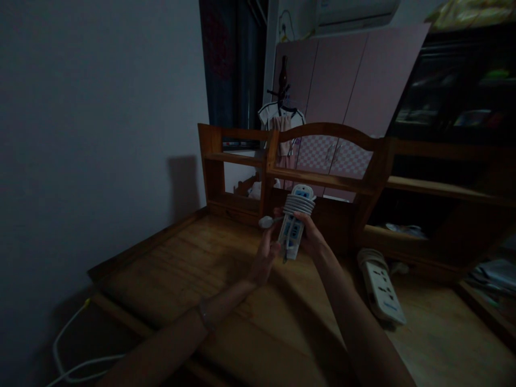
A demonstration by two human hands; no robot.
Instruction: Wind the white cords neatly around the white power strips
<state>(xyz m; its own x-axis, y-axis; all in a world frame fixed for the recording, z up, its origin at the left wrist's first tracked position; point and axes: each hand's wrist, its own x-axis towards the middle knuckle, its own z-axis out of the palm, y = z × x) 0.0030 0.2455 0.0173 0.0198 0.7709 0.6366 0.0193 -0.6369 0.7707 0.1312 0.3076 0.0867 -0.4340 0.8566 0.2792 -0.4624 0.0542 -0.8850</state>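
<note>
Centre frame: right hand (312,239) grips the power strip (294,226), cord coiled (299,204) round it; left hand (266,258) pinches the plug (266,221). Best keep wraps snug, tuck plug.

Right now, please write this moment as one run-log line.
right hand: holds cord-wrapped power strip | left hand: at its plug | second power strip: on desk

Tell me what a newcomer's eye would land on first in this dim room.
First, the white power strip held up mid-frame over the wooden desk, its cord coiled round its upper end; the right hand grips it while the left hand holds the plug at its left side. Next, a second power strip lying flat on the desk to the right, below the wooden shelf unit.
</note>
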